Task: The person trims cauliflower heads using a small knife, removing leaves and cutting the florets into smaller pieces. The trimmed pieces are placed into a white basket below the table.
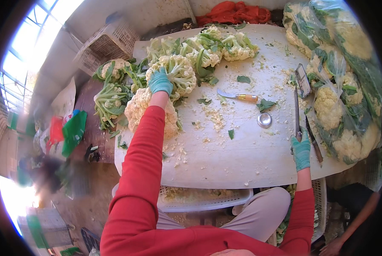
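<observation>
My left hand (160, 82), in a teal glove, lies on a large cauliflower head (179, 72) in the pile at the table's left; whether its fingers grip it is hard to tell. Below that wrist rests another big cauliflower (139, 108). My right hand (301, 148), gloved alike, is closed around the lower end of a long knife (296, 108) pointing away from me. Just right of it lies a dark-bladed knife with a wooden handle (317, 152). A hooked knife with a wooden handle (247, 98) lies mid-table, above a small round metal tin (264, 120).
Bagged cauliflowers (328, 107) line the right side, beside a phone-like device (303, 80). Leaf scraps and crumbs litter the white table (210, 166). A plastic crate (107, 44) stands back left, a white basket (207, 204) under the front edge. Another person's arm (359, 220) shows lower right.
</observation>
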Motion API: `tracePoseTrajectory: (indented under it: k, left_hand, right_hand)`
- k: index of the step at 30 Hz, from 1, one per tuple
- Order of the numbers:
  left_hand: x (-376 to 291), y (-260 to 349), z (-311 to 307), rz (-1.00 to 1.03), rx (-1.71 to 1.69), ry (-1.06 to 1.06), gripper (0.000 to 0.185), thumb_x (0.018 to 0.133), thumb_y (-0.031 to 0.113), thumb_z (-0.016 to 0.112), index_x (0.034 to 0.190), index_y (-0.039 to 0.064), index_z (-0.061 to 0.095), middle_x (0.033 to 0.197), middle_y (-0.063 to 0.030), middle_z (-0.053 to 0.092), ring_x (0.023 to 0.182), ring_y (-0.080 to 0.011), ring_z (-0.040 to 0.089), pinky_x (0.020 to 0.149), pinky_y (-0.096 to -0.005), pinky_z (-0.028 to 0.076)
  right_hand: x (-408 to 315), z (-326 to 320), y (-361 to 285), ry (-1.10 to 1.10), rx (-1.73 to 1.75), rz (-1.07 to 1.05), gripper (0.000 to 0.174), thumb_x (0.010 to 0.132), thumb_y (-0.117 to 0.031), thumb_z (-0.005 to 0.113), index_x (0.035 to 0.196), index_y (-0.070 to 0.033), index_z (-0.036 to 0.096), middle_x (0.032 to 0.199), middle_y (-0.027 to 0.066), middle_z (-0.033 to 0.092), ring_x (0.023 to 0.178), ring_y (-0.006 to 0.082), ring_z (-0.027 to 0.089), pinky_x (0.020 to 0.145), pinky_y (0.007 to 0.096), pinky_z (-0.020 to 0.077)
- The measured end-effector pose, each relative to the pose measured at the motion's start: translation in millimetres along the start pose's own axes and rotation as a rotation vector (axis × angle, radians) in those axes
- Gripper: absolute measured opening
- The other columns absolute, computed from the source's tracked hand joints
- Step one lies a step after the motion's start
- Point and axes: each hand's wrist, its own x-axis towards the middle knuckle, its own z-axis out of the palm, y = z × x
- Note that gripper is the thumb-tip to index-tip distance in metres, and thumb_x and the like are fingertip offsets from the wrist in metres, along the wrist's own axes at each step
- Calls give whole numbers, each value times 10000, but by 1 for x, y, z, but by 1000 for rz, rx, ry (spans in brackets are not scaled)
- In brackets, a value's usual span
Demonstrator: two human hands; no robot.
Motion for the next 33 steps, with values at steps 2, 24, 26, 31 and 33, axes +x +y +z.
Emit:
tracePoseTrajectory:
  k: [2, 24, 26, 31, 33]
  left_hand:
    - [14, -5, 2, 151, 18, -51, 670, 695, 281, 790, 1273, 97, 507, 1214, -184, 582, 1143, -366, 550, 977, -441, 447]
    - [-63, -217, 34, -544, -1351, -283, 972, 759, 542, 775, 1476, 64, 324, 1491, -134, 362, 1290, -280, 445, 1001, -418, 437]
    - [-92, -207, 53, -581, -1642, -347, 903, 769, 539, 766, 1444, 71, 391, 1432, -103, 448, 1211, -258, 519, 921, -456, 497]
    - [-101, -211, 40, -595, -1813, -407, 529, 796, 299, 804, 1225, 60, 607, 1121, -55, 670, 980, -184, 643, 845, -364, 552]
    - [-97, -177, 16, -397, -1725, -295, 475, 766, 239, 837, 1148, 32, 645, 1073, -65, 680, 944, -169, 637, 812, -322, 543]
  right_hand:
    - [-4, 4, 3, -48, 127, -17, 491, 875, -62, 603, 1344, -96, 464, 841, 3, 557, 503, 72, 474, 431, 229, 408]
    - [41, 12, 38, 87, -969, -226, 737, 768, -84, 612, 1454, -179, 360, 1264, 200, 558, 1084, 351, 604, 916, 434, 478]
    - [51, 6, 47, 106, -914, -231, 732, 764, -86, 619, 1448, -158, 367, 1264, 207, 565, 1088, 359, 604, 919, 430, 478]
    - [46, 22, 46, 157, -666, -348, 652, 786, -58, 615, 1404, -108, 412, 1099, 202, 627, 983, 333, 633, 882, 392, 494]
    - [49, 21, 51, 138, -516, -286, 578, 798, -70, 603, 1356, -76, 453, 1172, 188, 618, 1013, 309, 633, 863, 356, 505]
